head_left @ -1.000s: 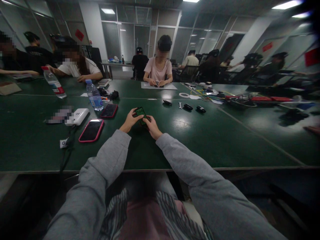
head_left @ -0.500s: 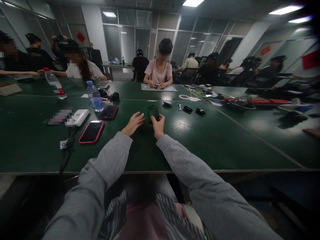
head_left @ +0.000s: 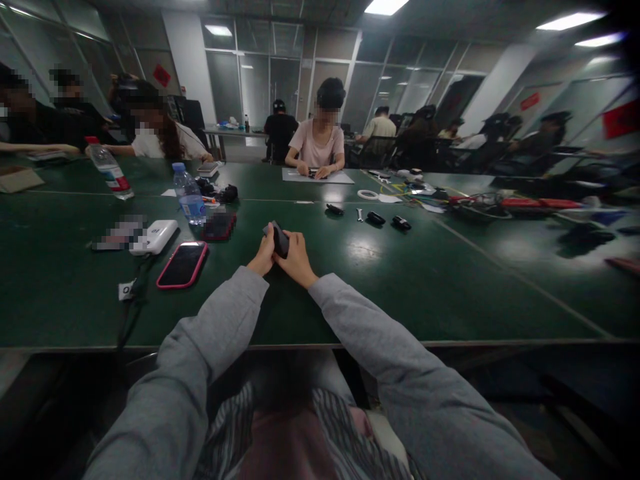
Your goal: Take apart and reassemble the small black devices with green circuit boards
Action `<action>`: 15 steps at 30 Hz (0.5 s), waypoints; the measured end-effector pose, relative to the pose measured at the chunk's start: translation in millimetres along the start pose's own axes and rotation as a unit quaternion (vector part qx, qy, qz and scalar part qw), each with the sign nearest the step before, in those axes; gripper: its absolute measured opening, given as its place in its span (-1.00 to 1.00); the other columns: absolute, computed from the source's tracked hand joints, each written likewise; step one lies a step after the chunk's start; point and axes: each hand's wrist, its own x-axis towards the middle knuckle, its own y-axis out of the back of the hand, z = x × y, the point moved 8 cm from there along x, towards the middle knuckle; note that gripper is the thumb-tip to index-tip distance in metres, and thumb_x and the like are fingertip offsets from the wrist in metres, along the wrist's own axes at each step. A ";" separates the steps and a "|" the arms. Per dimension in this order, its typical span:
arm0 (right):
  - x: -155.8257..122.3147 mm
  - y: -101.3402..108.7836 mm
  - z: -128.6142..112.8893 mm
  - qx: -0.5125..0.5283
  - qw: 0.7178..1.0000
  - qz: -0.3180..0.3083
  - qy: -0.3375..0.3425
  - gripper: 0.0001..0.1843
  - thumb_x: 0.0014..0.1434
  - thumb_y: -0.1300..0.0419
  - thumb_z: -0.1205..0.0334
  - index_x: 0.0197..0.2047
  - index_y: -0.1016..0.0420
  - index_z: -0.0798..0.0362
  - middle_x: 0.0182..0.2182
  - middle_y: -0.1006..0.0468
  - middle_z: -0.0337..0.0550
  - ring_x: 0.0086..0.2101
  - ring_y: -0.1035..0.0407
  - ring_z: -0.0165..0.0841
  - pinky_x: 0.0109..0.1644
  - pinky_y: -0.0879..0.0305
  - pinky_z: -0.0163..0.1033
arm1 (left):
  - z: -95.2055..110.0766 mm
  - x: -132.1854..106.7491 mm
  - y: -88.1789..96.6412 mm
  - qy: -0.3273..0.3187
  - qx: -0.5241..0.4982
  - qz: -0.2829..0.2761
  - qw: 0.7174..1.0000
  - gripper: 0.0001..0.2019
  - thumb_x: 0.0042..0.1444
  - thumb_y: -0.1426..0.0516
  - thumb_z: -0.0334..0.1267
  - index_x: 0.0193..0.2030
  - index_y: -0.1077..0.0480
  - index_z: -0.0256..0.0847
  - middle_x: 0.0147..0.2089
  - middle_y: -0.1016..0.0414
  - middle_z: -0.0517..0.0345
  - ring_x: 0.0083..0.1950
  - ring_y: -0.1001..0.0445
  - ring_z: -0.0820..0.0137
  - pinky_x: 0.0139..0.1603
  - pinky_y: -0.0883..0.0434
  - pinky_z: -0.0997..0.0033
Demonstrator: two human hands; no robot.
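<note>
A small dark rectangular object (head_left: 279, 240), flat-sided and box-like, is held tilted over the green table in front of me; its exact kind is unclear. My left hand (head_left: 264, 257) grips its left side, thumb along the near face. My right hand (head_left: 295, 259) wraps round its right side and lower end, so the two hands meet beneath it. Fingers cover part of its edges. To the left lies a pink-cased phone (head_left: 183, 265), screen up, apart from my hands.
A blue-capped water bottle (head_left: 190, 197), a second red-rimmed phone (head_left: 219, 227) and a white power bank (head_left: 155, 237) with a cord stand left. Black small items (head_left: 376, 218) and a small wrench (head_left: 359, 215) lie right. Across the table (head_left: 450, 287) a person works on a mat.
My right hand has brought the dark object leftward and turned it, hiding its glossy face. My left hand, open and apart before, has closed on it.
</note>
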 end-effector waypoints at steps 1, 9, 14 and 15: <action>-0.4 -1.9 -2.4 -0.018 1.000 -0.009 0.015 -0.28 0.04 -0.31 0.20 0.26 -0.22 0.08 0.10 -0.21 0.11 0.15 -0.16 -0.06 0.30 -0.19 0.14 | 0.7 0.1 4.7 0.002 -0.005 0.027 1.000 -0.48 0.25 -0.03 0.22 -0.08 -0.44 -0.26 -0.11 -0.56 -0.09 0.01 -0.55 0.25 0.09 -0.44 0.28; -2.9 -6.7 -12.9 -0.065 0.996 -0.019 0.061 -0.25 0.08 -0.31 0.21 0.31 -0.16 0.05 0.15 -0.12 0.11 0.19 -0.11 -0.08 0.30 -0.22 0.11 | 4.4 -5.4 11.4 0.016 -0.049 0.066 0.997 -0.38 0.27 0.08 0.28 -0.11 -0.51 -0.26 -0.24 -0.60 -0.04 -0.07 -0.60 0.24 0.00 -0.49 0.32; -2.8 -5.7 -13.5 -0.066 0.996 -0.023 0.054 -0.26 0.09 -0.31 0.21 0.31 -0.17 -0.04 0.15 -0.10 0.08 0.21 -0.10 -0.06 0.30 -0.20 0.16 | 4.3 -4.4 7.5 0.027 -0.094 0.042 0.994 -0.32 0.29 0.12 0.28 -0.07 -0.52 -0.33 -0.24 -0.61 -0.10 -0.09 -0.61 0.22 0.00 -0.51 0.29; -2.9 -4.9 -14.0 -0.066 0.996 -0.020 0.054 -0.27 0.09 -0.31 0.21 0.31 -0.18 -0.04 0.15 -0.11 0.07 0.19 -0.11 -0.07 0.30 -0.21 0.15 | 5.0 -4.9 4.3 0.030 -0.105 0.024 0.994 -0.29 0.29 0.15 0.29 -0.06 -0.52 -0.34 -0.24 -0.61 -0.12 -0.09 -0.62 0.22 0.01 -0.51 0.28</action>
